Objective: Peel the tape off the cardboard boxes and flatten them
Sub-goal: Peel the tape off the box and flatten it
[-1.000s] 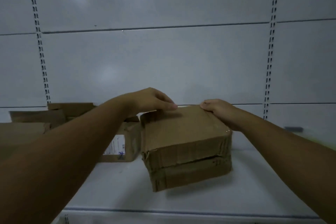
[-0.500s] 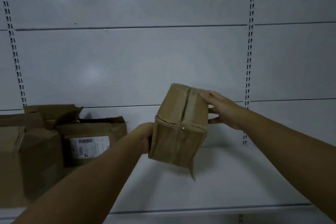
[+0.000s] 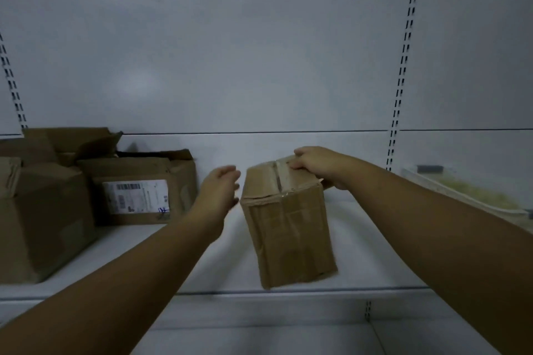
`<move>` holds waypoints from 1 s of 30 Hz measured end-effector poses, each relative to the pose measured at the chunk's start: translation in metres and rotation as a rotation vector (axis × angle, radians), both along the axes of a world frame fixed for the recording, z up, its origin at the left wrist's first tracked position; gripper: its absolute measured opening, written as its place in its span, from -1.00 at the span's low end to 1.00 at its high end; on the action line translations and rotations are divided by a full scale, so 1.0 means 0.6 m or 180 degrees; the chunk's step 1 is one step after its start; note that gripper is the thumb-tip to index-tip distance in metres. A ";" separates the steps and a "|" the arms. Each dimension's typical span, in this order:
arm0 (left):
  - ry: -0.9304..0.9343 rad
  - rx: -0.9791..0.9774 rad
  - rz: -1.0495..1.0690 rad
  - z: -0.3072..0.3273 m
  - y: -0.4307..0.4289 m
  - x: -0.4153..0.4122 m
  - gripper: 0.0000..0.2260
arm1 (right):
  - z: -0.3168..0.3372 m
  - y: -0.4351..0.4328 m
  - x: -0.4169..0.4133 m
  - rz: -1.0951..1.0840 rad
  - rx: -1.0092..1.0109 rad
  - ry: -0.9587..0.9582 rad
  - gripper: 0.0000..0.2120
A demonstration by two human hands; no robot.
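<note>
Step in hand: a sealed cardboard box [image 3: 291,233] is being positioned for tape removal; no tape is seen lifted yet, and no flattening is begun.

Box location: held upright with a slight tilt over the front part of the white shelf [image 3: 380,253]. Whether its lower edge touches the shelf cannot be told.

Right hand [image 3: 317,167]: fingers are curled over the far top edge of the box, which is gripped there.

Left hand [image 3: 220,190]: fingers are loosely spread, nothing is held; it is placed just beside the left face of the box, apparently not in contact.

Tape [image 3: 279,179]: a strip is seen running along the centre seam of the top face. More tape on the front face is suspected, but the picture is too dim to confirm.

Next move, as judged: the box is to be steadied by the left hand, and a free tape end is to be found and pinched at the seam.

Also noted: a labelled box [image 3: 138,196] and a larger box [image 3: 40,219] are stacked at the left of the shelf.
</note>
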State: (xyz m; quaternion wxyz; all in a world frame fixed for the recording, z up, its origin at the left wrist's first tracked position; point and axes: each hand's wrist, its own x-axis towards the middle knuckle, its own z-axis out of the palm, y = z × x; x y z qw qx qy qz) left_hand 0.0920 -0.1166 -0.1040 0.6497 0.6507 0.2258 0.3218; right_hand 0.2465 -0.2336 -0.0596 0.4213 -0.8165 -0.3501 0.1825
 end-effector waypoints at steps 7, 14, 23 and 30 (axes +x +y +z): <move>0.0162 0.1460 -0.0845 -0.001 -0.004 -0.002 -0.80 | -0.050 -0.004 0.017 -0.0247 0.0115 -0.0071 -0.64; -0.0352 0.1852 -0.0495 -0.041 -0.002 0.010 -0.72 | -0.070 -0.031 -0.029 -0.0241 0.1775 -0.2191 -0.84; -0.0490 0.1879 -0.0264 -0.054 -0.010 0.015 -0.78 | -0.140 -0.063 -0.086 0.0465 0.1759 -0.2980 -0.70; -0.1068 0.1507 0.0955 -0.105 -0.048 -0.045 -0.87 | -0.157 -0.039 -0.092 0.0112 0.2403 -0.3020 -0.75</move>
